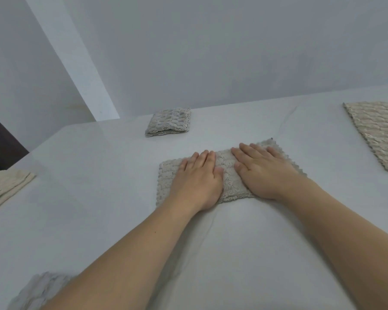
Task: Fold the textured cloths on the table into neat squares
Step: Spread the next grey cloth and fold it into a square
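On the white table, a beige cloth is noted at the left edge. A folded cloth lies at the far centre. The half-folded cloth at centre is pressed flat by the left hand and right hand, each grip spread, nothing pinched. Edges should be aligned and creases smoothed before the next fold. An unfolded cloth lies far right. No containers are seen.

Single head-worn view, facing forward and down, close over table
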A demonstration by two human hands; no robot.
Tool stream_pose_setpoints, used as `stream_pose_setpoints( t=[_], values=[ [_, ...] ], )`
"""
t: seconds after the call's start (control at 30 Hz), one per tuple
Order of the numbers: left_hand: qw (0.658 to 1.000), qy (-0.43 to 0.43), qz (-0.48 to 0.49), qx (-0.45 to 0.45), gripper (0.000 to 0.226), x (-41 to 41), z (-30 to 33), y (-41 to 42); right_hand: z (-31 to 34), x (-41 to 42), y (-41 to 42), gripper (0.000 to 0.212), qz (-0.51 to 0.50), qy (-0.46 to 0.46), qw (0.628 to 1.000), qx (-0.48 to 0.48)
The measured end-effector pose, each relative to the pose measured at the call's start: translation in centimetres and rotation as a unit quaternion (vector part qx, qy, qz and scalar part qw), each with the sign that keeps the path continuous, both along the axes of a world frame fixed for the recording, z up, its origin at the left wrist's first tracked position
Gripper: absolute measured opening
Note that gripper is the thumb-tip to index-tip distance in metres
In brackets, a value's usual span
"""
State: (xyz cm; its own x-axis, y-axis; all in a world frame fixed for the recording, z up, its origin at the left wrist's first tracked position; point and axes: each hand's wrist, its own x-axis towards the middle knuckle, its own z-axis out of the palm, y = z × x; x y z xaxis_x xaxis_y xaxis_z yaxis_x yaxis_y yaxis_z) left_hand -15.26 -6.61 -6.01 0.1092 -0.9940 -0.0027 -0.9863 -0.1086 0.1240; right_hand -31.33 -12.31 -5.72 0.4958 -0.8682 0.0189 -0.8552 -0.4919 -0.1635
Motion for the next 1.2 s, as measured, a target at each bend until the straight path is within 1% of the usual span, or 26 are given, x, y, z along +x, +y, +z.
stream_pose_setpoints(
  t=[0.07, 0.23, 0.3, 0.37, 0.43, 0.5, 0.53, 0.63, 0.9, 1.0, 1.1, 1.2],
  values=[
    [1.000, 0.001, 0.010, 0.005, 0.059, 1.0, 0.2, 0.4, 0.0, -0.9, -0.4, 0.055, -0.025, 0.002, 1.000, 0.009],
    [0.997, 0.014, 0.068, 0.034, 0.058, 4.5, 0.6, 2.4, 0.4, -2.6, -1.0, 0.055, -0.086, 0.007, 0.995, 0.051],
    [0.995, -0.006, 0.084, 0.055, 0.059, 4.8, 1.0, 2.8, 0.4, -2.4, -0.7, 0.056, -0.106, 0.023, 0.993, 0.038],
    [0.995, -0.026, 0.086, 0.051, 0.059, 4.0, 1.9, 2.4, 0.9, -1.9, -0.5, 0.056, -0.114, 0.026, 0.993, -0.006],
    [0.998, -0.015, 0.057, 0.001, 0.058, 2.2, 2.5, 1.5, 1.5, -0.9, -0.4, 0.055, -0.081, -0.020, 0.996, -0.038],
    [0.999, 0.021, 0.010, -0.042, 0.056, 0.3, 2.4, 0.4, 1.6, -0.1, 0.0, 0.053, -0.022, -0.080, 0.996, -0.013],
    [0.999, 0.027, -0.008, -0.044, 0.055, -0.4, 2.0, 0.1, 1.2, 0.2, 0.2, 0.052, 0.001, -0.085, 0.996, 0.002],
    [1.000, 0.009, -0.007, -0.019, 0.056, -1.1, 0.2, 0.0, -0.2, 0.4, 0.5, 0.054, 0.017, -0.030, 0.999, -0.009],
    [1.000, 0.005, -0.003, -0.002, 0.058, -1.0, 0.1, 0.2, -0.1, 0.3, 0.5, 0.051, 0.017, -0.003, 1.000, 0.002],
    [1.000, 0.003, 0.004, 0.009, 0.059, 0.2, 0.3, 0.8, 0.0, -0.8, -0.3, 0.052, -0.020, 0.003, 1.000, 0.014],
    [0.999, 0.011, 0.036, 0.019, 0.059, 2.7, 0.4, 2.1, 0.2, -2.6, -1.2, 0.053, -0.098, 0.009, 0.994, 0.040],
    [0.996, 0.013, 0.072, 0.045, 0.059, 4.7, 0.7, 3.5, 0.3, -3.2, -1.3, 0.055, -0.136, 0.027, 0.989, 0.049]
  ],
)
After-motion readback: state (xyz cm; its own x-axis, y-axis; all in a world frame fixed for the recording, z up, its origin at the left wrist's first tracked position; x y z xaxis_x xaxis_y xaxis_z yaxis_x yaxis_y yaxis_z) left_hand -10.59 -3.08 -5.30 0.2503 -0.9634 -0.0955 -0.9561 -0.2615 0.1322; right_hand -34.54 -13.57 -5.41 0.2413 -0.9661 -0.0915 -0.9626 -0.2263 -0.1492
